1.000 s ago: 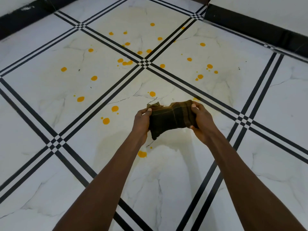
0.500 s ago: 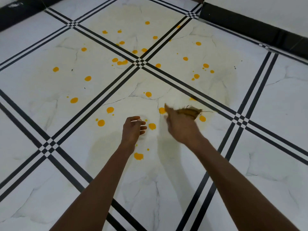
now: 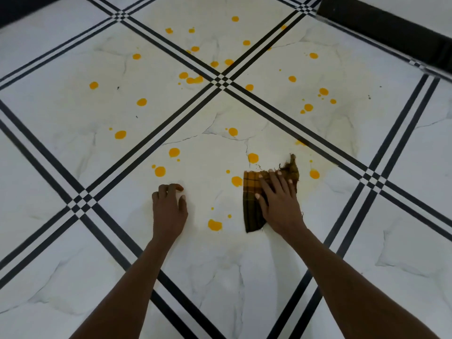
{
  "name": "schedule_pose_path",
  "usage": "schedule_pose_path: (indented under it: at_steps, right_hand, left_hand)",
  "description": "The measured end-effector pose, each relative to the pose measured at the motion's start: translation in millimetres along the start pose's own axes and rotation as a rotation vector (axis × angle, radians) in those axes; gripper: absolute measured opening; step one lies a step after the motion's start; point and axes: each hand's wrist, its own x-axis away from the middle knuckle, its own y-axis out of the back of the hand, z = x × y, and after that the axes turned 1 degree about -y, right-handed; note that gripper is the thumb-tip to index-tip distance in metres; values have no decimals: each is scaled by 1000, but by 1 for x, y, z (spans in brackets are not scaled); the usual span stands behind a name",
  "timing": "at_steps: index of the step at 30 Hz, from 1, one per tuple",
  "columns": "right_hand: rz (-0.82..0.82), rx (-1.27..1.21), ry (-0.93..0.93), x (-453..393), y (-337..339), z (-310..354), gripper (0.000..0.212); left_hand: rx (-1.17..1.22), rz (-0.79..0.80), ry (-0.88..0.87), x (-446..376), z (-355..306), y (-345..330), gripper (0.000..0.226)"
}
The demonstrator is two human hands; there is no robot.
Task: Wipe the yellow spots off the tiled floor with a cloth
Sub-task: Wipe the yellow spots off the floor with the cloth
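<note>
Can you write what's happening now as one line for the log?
right hand flat on cloth | left hand on floor | yellow spots not yet wiped

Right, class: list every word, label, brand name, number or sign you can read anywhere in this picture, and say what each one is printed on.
None: no readable text anywhere in the head view.
Cloth: a checked weave only, no label showing.
Tiled floor: black lines, grey veining and yellow spots, no writing.
Dark skirting: plain.
Left hand and right hand: nothing written on them.
</note>
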Motion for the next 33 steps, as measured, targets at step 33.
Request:
schedule_pose_path:
  at_steps: [33]
  right_hand:
    - [30, 139, -26, -76, -14, -2, 76]
  left_hand:
    - [-181, -83, 10, -19, 42, 27, 35]
